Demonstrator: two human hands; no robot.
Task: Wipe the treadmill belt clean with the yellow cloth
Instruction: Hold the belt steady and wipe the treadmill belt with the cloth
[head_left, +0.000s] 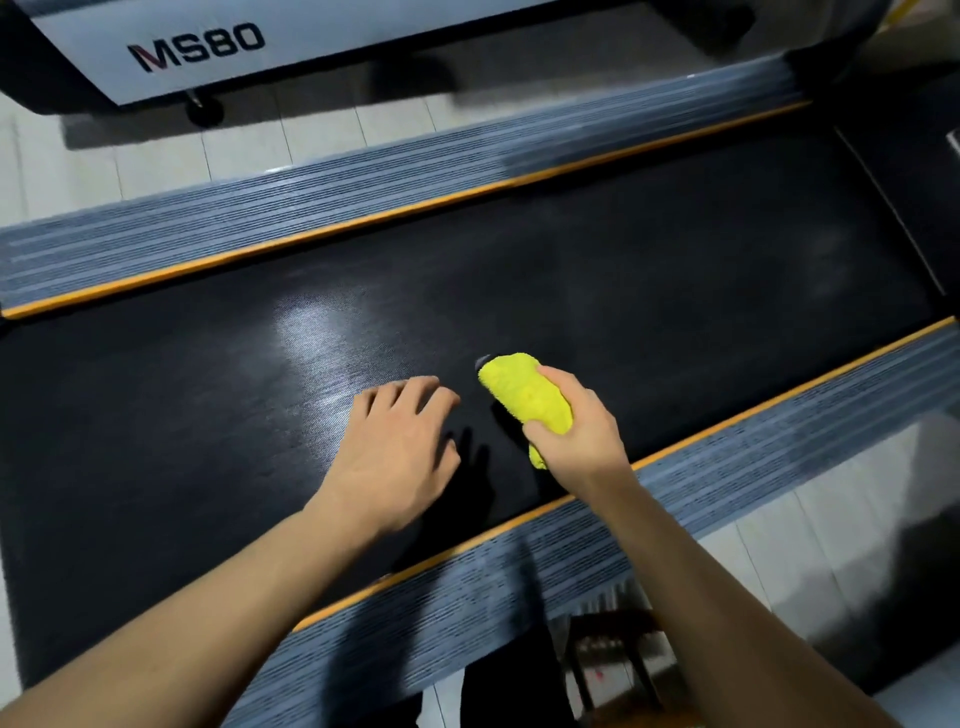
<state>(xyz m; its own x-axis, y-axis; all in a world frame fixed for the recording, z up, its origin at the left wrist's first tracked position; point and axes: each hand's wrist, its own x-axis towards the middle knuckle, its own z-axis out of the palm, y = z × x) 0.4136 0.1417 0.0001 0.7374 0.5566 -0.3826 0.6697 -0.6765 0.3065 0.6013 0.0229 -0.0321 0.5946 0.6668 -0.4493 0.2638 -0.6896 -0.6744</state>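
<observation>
The black treadmill belt (623, 270) runs diagonally across the view, with a pale sheen near its middle. My right hand (576, 426) grips a bunched yellow cloth (524, 395) just above the belt, near its closer edge. The cloth sticks out forward from my fist, and a small piece hangs below it. My left hand (400, 447) hovers over the belt just left of the cloth, palm down, fingers slightly spread, holding nothing. Both forearms reach in from the bottom of the frame.
Grey ribbed side rails with orange trim border the belt on the far side (311, 208) and near side (675, 499). Another machine marked MS80 (197, 47) stands on the pale tiled floor beyond. A small wooden stool (618, 660) sits by the near rail.
</observation>
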